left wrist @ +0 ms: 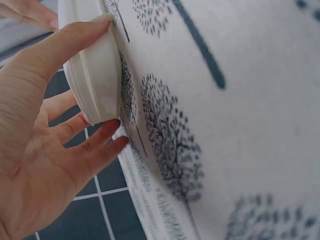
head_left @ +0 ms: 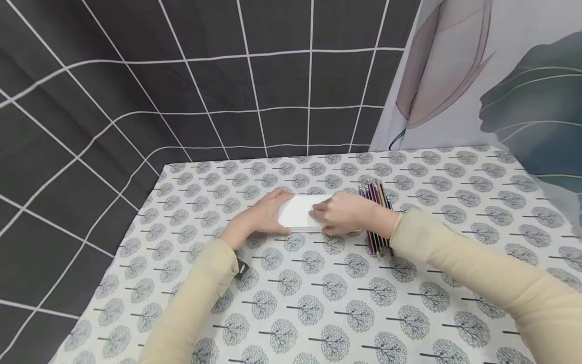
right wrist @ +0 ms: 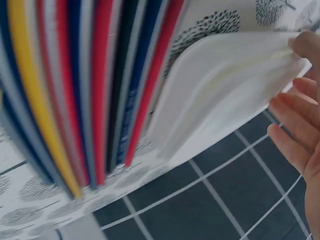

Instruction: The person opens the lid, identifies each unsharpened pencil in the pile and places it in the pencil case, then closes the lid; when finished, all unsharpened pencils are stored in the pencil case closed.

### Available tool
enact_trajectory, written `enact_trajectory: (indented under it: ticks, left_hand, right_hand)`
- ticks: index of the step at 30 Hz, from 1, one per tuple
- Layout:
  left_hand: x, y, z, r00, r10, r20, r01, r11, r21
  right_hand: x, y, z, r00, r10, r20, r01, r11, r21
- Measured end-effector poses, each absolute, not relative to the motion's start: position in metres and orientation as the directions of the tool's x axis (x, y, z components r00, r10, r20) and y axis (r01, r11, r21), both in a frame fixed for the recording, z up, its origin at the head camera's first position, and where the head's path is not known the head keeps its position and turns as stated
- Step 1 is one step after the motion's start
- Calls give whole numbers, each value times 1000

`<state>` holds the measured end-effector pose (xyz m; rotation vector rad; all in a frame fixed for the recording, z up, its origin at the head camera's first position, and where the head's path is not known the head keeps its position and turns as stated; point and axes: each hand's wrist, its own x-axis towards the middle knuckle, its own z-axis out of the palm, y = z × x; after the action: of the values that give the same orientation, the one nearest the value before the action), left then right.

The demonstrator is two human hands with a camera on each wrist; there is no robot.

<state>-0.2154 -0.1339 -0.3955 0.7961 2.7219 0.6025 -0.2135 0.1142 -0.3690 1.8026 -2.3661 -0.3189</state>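
A shallow white lidded box (head_left: 297, 212) with rounded corners lies on the patterned cloth. My left hand (head_left: 263, 213) grips its left end; in the left wrist view the thumb lies along one side of the box (left wrist: 97, 75) and the fingers reach the other. Over the right part of the box is my right hand (head_left: 346, 212), fingers bent against the top and thumb at the near edge. The right wrist view shows only part of that hand (right wrist: 300, 120) at the box's edge. What the box contains is hidden.
A bundle of several coloured pencils (head_left: 376, 194) lies just right of the box, partly under my right forearm. The table's tree-print cloth (head_left: 318, 313) extends all round. Behind it hangs a dark gridded curtain (head_left: 282, 86), with a leaf-print curtain (head_left: 459, 76) at the right.
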Motion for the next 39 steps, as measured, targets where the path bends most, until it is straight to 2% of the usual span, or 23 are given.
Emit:
enact_trajectory:
  ticks: [2,4,8,10,15,18,21,27,32,36,39]
  left_hand:
    - [-215,-135,-397,-827,549,-119,438,763,476]
    - [-215,-136,-399,-829,546,-121,426,756,497]
    - [-218,-139,-399,-828,550,-111,430,748,505]
    - [-218,-141,-398,-840,531,-111,405,750,523]
    - [-214,-141,-396,-876,470,-112,323,742,588]
    - [-212,-138,-395,-892,439,-109,288,736,612]
    - [-211,-137,-396,-901,420,-109,266,734,624]
    - [-212,-143,-399,-917,386,-105,229,722,653]
    - [-212,-148,-399,-915,394,-88,233,693,682]
    - [-212,-146,-396,-903,416,-109,237,693,681]
    - [-212,-146,-397,-892,431,-134,243,710,661]
  right_hand:
    - [-216,124,-370,-293,-956,5,-931,287,226]
    - [-218,137,-371,-357,-934,9,-922,354,156]
    - [-221,160,-366,-504,-860,82,-864,501,-47]
    - [-223,168,-364,-558,-822,115,-828,541,-148]
    - [-231,179,-360,-596,-783,176,-785,524,-329]
    - [-238,184,-358,-604,-771,204,-774,504,-384]
    - [-246,188,-357,-641,-736,219,-742,522,-420]
    - [-266,181,-357,-781,-598,179,-594,623,-509]
    - [-286,174,-363,-896,-435,90,-390,673,-629]
    - [-297,175,-372,-945,-326,-18,-217,670,-710]
    - [-300,178,-375,-958,-283,-54,-161,682,-713]
